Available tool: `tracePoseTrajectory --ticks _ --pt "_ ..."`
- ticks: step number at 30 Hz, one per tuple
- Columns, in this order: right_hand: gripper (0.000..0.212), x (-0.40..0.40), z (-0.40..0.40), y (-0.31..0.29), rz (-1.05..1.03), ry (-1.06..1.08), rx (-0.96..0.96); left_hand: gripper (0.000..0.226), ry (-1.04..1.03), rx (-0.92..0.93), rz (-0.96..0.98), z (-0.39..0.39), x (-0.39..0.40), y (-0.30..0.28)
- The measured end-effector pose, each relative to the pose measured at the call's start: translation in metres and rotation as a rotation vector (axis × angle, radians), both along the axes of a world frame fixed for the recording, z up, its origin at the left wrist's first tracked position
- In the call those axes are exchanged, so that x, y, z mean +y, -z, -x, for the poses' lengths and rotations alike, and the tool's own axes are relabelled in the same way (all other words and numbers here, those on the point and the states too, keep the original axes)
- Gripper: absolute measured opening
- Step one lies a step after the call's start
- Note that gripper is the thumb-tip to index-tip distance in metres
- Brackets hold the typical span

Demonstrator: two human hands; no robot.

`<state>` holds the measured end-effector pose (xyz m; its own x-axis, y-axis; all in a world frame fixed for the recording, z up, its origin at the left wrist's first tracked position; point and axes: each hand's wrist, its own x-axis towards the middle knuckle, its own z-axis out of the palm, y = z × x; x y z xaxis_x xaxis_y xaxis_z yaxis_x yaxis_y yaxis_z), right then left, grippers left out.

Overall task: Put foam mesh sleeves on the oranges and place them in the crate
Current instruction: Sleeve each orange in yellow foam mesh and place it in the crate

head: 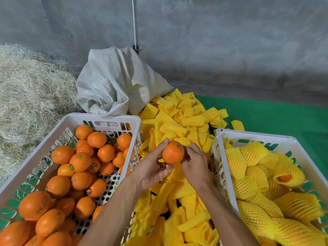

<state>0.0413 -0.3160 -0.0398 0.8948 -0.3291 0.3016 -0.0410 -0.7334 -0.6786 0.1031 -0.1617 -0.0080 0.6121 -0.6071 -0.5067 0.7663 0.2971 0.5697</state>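
At my far left lies a heap of straw [26, 96], then a white crate [113, 118] of bare oranges [79, 161], with a pale woven sack [115, 80] behind it. My left hand [152, 167] curls round one orange [173, 152], thumb on top, holding it over the pile of yellow foam mesh sleeves [177, 121] between the crates. My right hand [195, 162] is just beside the fruit, its fingers bent down out of sight, so I cannot tell what it grips. On the right stands the second crate [248, 134], holding sleeved oranges [248, 185], on a green mat [275, 112].
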Motion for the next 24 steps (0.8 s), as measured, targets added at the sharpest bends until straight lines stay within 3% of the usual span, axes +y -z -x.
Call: tracePoseTrajectory --ticks 7,13,19,24 --pt "0.022 -0.006 -0.001 0.002 -0.008 -0.156 -0.006 0.080 0.021 0.012 -0.110 -0.010 0.007 0.003" --pt "0.016 -0.008 -0.003 0.000 -0.280 0.079 -0.093 0.075 0.051 -0.181 -0.305 0.001 0.001 0.004" --pt "0.015 0.004 0.002 -0.007 -0.170 0.038 -0.186 0.057 -0.029 -0.187 -0.436 0.001 -0.008 0.007" --pt "0.020 0.013 0.003 -0.012 0.041 -0.023 -0.218 0.060 -0.159 -0.147 -0.382 0.003 -0.006 0.009"
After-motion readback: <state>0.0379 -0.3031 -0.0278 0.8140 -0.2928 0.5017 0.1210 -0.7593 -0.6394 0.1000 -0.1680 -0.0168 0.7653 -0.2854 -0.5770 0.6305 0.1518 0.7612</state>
